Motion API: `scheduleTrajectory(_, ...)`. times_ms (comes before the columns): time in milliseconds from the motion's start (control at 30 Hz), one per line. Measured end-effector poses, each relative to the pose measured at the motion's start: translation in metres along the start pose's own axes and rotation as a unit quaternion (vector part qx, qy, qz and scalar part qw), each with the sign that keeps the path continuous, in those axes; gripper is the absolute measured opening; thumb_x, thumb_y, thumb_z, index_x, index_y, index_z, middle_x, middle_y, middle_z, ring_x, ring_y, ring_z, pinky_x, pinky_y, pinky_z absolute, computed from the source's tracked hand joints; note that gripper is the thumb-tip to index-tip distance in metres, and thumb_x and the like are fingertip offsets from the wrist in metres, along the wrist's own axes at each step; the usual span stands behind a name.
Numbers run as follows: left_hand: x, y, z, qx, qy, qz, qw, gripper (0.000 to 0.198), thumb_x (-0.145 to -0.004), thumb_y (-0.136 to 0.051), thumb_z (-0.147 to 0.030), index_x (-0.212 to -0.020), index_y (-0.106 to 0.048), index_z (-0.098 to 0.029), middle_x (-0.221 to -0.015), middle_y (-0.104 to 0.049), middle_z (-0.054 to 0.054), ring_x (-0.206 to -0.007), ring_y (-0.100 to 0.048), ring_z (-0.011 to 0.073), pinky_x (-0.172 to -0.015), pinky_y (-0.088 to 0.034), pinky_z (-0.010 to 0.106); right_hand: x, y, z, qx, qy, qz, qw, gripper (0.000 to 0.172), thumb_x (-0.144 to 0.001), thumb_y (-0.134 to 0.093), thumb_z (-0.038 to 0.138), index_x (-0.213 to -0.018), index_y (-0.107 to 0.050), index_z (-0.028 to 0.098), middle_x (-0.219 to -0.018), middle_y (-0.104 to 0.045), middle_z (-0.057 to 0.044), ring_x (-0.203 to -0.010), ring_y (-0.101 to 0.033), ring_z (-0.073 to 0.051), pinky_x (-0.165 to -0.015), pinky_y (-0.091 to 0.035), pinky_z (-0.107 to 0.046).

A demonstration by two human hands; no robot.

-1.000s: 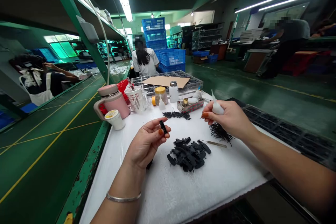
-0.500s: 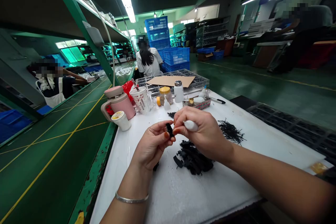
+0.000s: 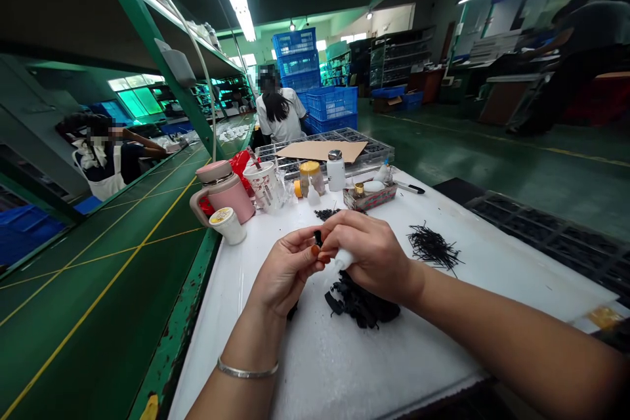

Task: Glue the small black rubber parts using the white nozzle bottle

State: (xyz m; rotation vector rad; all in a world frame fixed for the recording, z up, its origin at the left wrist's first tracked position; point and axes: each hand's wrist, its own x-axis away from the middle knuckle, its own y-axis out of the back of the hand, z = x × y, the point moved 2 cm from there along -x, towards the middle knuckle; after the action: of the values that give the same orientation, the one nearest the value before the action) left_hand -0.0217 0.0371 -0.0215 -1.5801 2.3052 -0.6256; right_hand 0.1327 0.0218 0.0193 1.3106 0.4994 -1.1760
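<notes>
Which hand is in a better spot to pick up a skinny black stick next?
Probably the right hand: it's nearer the skinny black sticks, though it holds a small white bottle. The left hand is farther away, pinching a small black piece.

Parts heap [image 3: 363, 308] on tabletop [image 3: 325, 374], below right hand [image 3: 371, 249]. Stick pile [image 3: 433, 246] right of heap, farther back. Far left: mug [image 3: 236, 202], tub [image 3: 229, 230] before it, cup [image 3: 262, 178] right of mug. Then jar [image 3: 315, 175], bottle [image 3: 336, 174], box [image 3: 378, 199]. Behind: cardboard [image 3: 322, 150] on tray [image 3: 378, 149], crates [image 3: 331, 105] beyond.
</notes>
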Motion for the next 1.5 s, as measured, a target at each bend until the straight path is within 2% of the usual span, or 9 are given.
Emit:
scheduleTrajectory(200, 0.000, 0.000, -0.001, -0.013, 0.018, -0.021, 1.000, 0.034, -0.066, -0.080, -0.014, -0.098, -0.072, -0.013, -0.076, -0.071, 0.003, -0.057, -0.061, 0.0055, -0.056, -0.050, 0.013, 0.002, -0.001, -0.007, -0.036, -0.086, 0.021, 0.995, 0.016, -0.075, -0.059, 0.000, -0.074, -0.061, 0.016, -0.085, -0.061, -0.005, -0.078, -0.058, -0.015, -0.069, -0.044, -0.026)
scheduleTrajectory(367, -0.001, -0.001, 0.000, -0.055, 0.001, -0.052, 0.997, 0.039, -0.067, -0.079, -0.014, -0.105, -0.069, -0.016, -0.077, -0.072, 0.003, -0.067, -0.067, 0.0095, -0.063, -0.053, 0.017, 0.006, 0.000, -0.016, -0.074, -0.182, 0.022, 0.980, 0.009, -0.076, -0.068, 0.008, -0.076, -0.062, 0.016, -0.080, -0.061, -0.001, -0.075, -0.056, -0.013, -0.069, -0.042, -0.025)
scheduleTrajectory(567, -0.001, -0.003, 0.001, -0.123, -0.055, -0.097, 0.986, 0.022, -0.061, -0.082, -0.014, -0.077, -0.067, -0.013, -0.074, -0.072, 0.003, -0.070, -0.068, 0.0129, -0.067, -0.055, 0.021, 0.010, 0.000, -0.029, -0.122, -0.329, 0.033, 0.936, 0.012, -0.077, -0.071, 0.025, -0.075, -0.063, 0.015, -0.068, -0.060, 0.003, -0.066, -0.052, -0.011, -0.060, -0.038, -0.023)
scheduleTrajectory(800, -0.001, -0.003, 0.001, -0.181, -0.095, -0.114, 0.972, 0.024, -0.063, -0.082, -0.017, -0.083, -0.069, -0.014, -0.073, -0.073, 0.002, -0.067, -0.067, 0.0128, -0.066, -0.055, 0.023, 0.017, -0.006, -0.038, -0.275, -0.403, 0.057, 0.871, 0.025, -0.074, -0.072, 0.038, -0.078, -0.068, 0.014, -0.062, -0.064, -0.001, -0.054, -0.053, -0.012, -0.046, -0.038, -0.022)
scheduleTrajectory(933, 0.001, -0.006, -0.002, -0.179, -0.101, -0.099, 0.974, 0.028, -0.062, -0.082, -0.016, -0.086, -0.070, -0.015, -0.078, -0.073, 0.002, -0.072, -0.068, 0.0129, -0.066, -0.055, 0.021, 0.018, -0.006, -0.043, -0.335, -0.425, 0.049, 0.839, 0.029, -0.070, -0.075, 0.041, -0.074, -0.066, 0.014, -0.062, -0.063, -0.002, -0.057, -0.056, -0.013, -0.046, -0.040, -0.022)
scheduleTrajectory(1200, 0.001, 0.009, -0.014, -0.188, -0.149, -0.172, 0.955, 0.021, -0.068, -0.079, -0.025, -0.086, -0.072, -0.016, -0.075, -0.069, 0.002, -0.068, -0.066, 0.0110, -0.064, -0.056, 0.021, 0.020, -0.003, -0.050, -0.409, -0.493, -0.022, 0.768, 0.028, -0.068, -0.077, 0.037, -0.074, -0.061, 0.015, -0.070, -0.067, -0.004, -0.062, -0.059, -0.011, -0.047, -0.036, -0.019)
scheduleTrajectory(1300, 0.004, 0.012, -0.021, -0.201, -0.213, -0.215, 0.932, 0.019, -0.069, -0.078, -0.025, -0.084, -0.072, -0.016, -0.075, -0.069, 0.002, -0.066, -0.065, 0.0112, -0.061, -0.056, 0.021, 0.017, 0.004, -0.052, -0.423, -0.512, -0.078, 0.744, 0.029, -0.067, -0.078, 0.034, -0.075, -0.059, 0.015, -0.070, -0.067, -0.005, -0.061, -0.059, -0.011, -0.045, -0.034, -0.018)
scheduleTrajectory(1433, 0.014, 0.005, -0.033, -0.207, -0.338, -0.263, 0.879, 0.014, -0.071, -0.076, -0.023, -0.083, -0.071, -0.016, -0.076, -0.069, 0.002, -0.062, -0.062, 0.0104, -0.057, -0.054, 0.022, 0.013, 0.018, -0.061, -0.414, -0.518, -0.179, 0.727, 0.027, -0.063, -0.079, 0.027, -0.077, -0.060, 0.014, -0.067, -0.067, -0.004, -0.057, -0.057, -0.011, -0.043, -0.034, -0.018)
scheduleTrajectory(1500, 0.014, -0.003, -0.039, -0.228, -0.352, -0.260, 0.870, 0.015, -0.071, -0.075, -0.024, -0.084, -0.071, -0.017, -0.074, -0.068, 0.002, -0.059, -0.061, 0.0103, -0.055, -0.053, 0.022, 0.013, 0.024, -0.065, -0.408, -0.515, -0.219, 0.722, 0.026, -0.063, -0.079, 0.024, -0.077, -0.060, 0.015, -0.067, -0.067, -0.004, -0.057, -0.056, -0.011, -0.043, -0.034, -0.018)
